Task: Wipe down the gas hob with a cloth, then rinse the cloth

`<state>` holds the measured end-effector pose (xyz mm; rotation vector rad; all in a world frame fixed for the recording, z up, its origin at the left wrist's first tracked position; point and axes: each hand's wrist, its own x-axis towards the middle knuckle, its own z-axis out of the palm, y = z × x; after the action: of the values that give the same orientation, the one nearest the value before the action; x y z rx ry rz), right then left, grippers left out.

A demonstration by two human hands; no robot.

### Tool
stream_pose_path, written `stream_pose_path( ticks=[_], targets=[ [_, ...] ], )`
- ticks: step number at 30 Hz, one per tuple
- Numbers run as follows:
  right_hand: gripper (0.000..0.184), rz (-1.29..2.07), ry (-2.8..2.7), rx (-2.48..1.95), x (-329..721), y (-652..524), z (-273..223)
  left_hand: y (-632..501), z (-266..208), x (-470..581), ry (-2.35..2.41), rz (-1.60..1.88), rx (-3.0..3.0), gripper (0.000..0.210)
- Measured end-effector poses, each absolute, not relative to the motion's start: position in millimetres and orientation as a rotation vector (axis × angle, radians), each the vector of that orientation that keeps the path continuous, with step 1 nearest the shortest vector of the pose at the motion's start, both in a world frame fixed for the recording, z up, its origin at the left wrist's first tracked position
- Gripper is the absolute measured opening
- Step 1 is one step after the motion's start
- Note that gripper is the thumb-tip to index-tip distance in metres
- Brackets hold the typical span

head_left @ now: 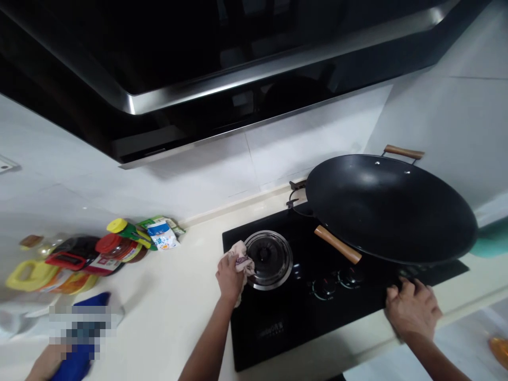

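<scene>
Pressing a crumpled cloth (241,260) against the hob, the left hand (229,277) had its grip closed around the cloth, fingers curled over it. The cloth sat at the nine o'clock edge of the round steel burner (269,259), touching its rim, on the left part of the black glass stove (301,312). The right hand (413,309) lay at the front right edge of the stove, at about four o'clock from the burner and well apart from it; its fingers were bent over the edge, beneath the rim of the wok (391,209), and whether they gripped anything could not be told. The wok, black and wide, stood over the right side of the stove, at two o'clock from the burner, with a wooden handle (337,244) pointing toward eight o'clock and a small wooden loop handle (404,152) at its far rim. Two knobs (337,283) showed on the stove front, between the burner and the right hand. On the pale surface (178,301), far off at nine o'clock, stood a cluster of bottles and jars (107,248) and a blue-and-white packet (163,235). A dark range hood (198,63) hung above.
</scene>
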<state>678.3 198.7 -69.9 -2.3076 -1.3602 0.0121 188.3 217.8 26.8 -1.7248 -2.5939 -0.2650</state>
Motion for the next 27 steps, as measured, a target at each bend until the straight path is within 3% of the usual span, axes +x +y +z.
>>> stream_pose_path(
  ticks=[5, 14, 18, 23, 27],
  targets=[
    [0.056, 0.007, -1.369, -2.315, 675, 198, -66, 296, 46, 173, -2.605, -0.125, -1.811, 0.041],
    [0.057, 0.024, -1.382, -2.305, 676, 198, -68, 394, 69, 210, -2.348, 0.207, -2.277, 0.054],
    [0.054, 0.004, -1.377, -2.303, 677, 198, -71, 410, 72, 246, -2.185, 0.275, -2.436, 0.080],
    [0.054, 0.011, -1.374, -2.298, 677, 199, -73, 404, 71, 284, -2.009, 0.390, -2.641, 0.096],
    [0.054, 0.016, -1.370, -2.292, 677, 200, -72, 378, 72, 304, -1.839, 0.423, -2.764, 0.090]
  ],
)
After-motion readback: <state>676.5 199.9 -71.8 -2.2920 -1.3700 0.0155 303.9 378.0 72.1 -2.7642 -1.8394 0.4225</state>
